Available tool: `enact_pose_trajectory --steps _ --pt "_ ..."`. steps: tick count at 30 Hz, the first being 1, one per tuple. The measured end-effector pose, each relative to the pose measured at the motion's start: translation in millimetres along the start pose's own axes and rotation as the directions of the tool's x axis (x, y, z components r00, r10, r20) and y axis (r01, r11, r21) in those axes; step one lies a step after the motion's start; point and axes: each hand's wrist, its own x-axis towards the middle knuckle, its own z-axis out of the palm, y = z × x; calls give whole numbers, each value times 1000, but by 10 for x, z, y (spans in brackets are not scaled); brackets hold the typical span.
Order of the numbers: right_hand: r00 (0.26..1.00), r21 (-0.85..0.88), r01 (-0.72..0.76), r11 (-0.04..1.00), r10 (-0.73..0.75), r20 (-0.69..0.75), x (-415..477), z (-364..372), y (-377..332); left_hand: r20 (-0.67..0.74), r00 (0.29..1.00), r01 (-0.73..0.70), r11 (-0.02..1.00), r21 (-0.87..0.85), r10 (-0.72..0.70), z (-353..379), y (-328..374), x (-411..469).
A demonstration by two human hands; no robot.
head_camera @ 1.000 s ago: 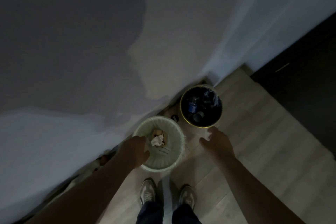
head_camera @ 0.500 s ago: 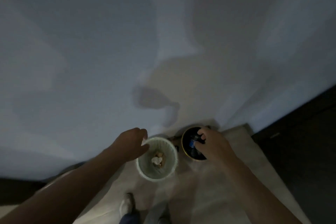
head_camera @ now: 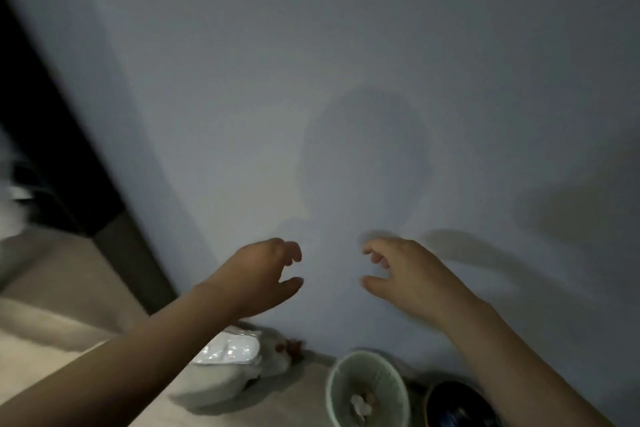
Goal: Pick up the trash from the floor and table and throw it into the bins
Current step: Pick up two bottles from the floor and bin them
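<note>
Both of my hands are raised in front of the pale wall, well above the bins. My left hand (head_camera: 265,274) has its fingers curled and apart, holding nothing. My right hand (head_camera: 401,270) is likewise empty, fingers loosely spread. Below, at the bottom edge, stands a pale green slatted bin (head_camera: 367,388) with crumpled white paper (head_camera: 360,406) inside. To its right a dark round bin (head_camera: 457,406) is partly cut off by the frame and by my right forearm.
A white bag with a shiny plastic package (head_camera: 228,354) lies on the floor against the wall, left of the green bin. A dark door frame (head_camera: 69,156) rises at the left. Light wooden floor (head_camera: 52,288) stretches along the lower left.
The view has tilted up and swung left, so the bins dropped to the bottom edge. Both hands lifted away from the bin rims and now hover before the wall.
</note>
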Motion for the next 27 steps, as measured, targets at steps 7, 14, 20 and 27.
enact_pose_trajectory --steps 7,14,20,27 --pt "914 -31 398 917 -394 95 448 369 -1763 -156 926 356 933 58 -344 -686 -1052 -1446" --pt "699 14 700 714 -689 194 82 1063 -3850 -255 751 636 771 30 -610 -1137 -1817 -3573" --pt "506 54 846 531 -830 236 -535 1800 -5497 -317 557 806 592 -15 -767 -1345 -2272 -5346" --pt "312 139 919 368 -898 311 -1007 2519 -6810 -319 364 901 418 -119 -875 -1310 -2727 -6717"
